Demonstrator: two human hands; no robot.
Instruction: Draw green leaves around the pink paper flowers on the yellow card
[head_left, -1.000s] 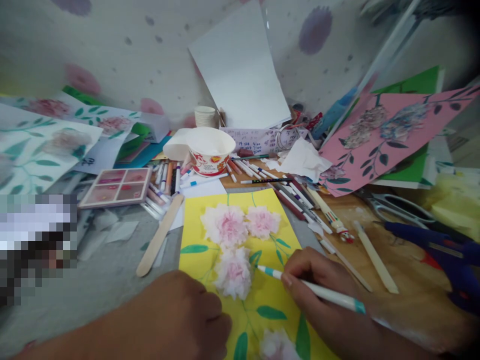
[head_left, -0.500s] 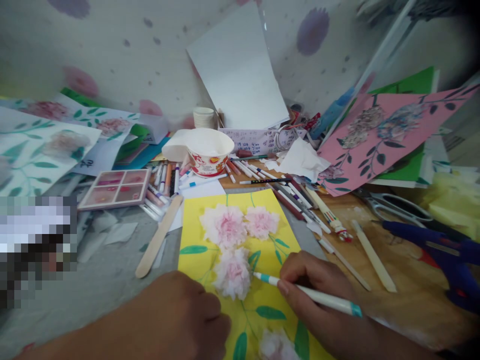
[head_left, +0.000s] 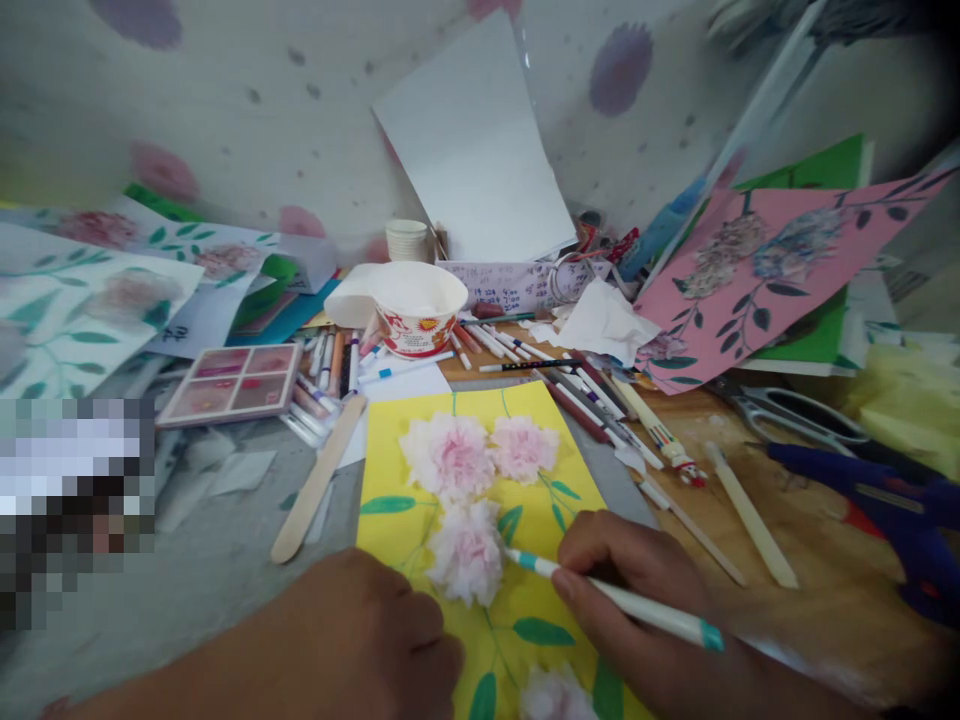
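A yellow card (head_left: 536, 475) lies in front of me with pink tissue flowers (head_left: 450, 455) glued on and green leaves drawn around them. My right hand (head_left: 637, 590) is closed around a white marker with teal bands (head_left: 615, 598); its tip touches the card just right of the lowest full flower (head_left: 466, 552). My left hand (head_left: 352, 640) rests as a loose fist on the card's lower left corner, fingers curled, nothing visible in it.
Many markers (head_left: 525, 355) lie scattered behind the card beside a paper cup (head_left: 418, 305). A wooden stick (head_left: 319, 478) and a makeup palette (head_left: 234, 384) sit left. Scissors (head_left: 787, 410), a blue glue gun (head_left: 877, 500) and a pink flowered card (head_left: 765, 270) are right.
My right hand and the marker have slid slightly left and down, bringing the tip closer to the lower flower. The left hand has barely shifted.
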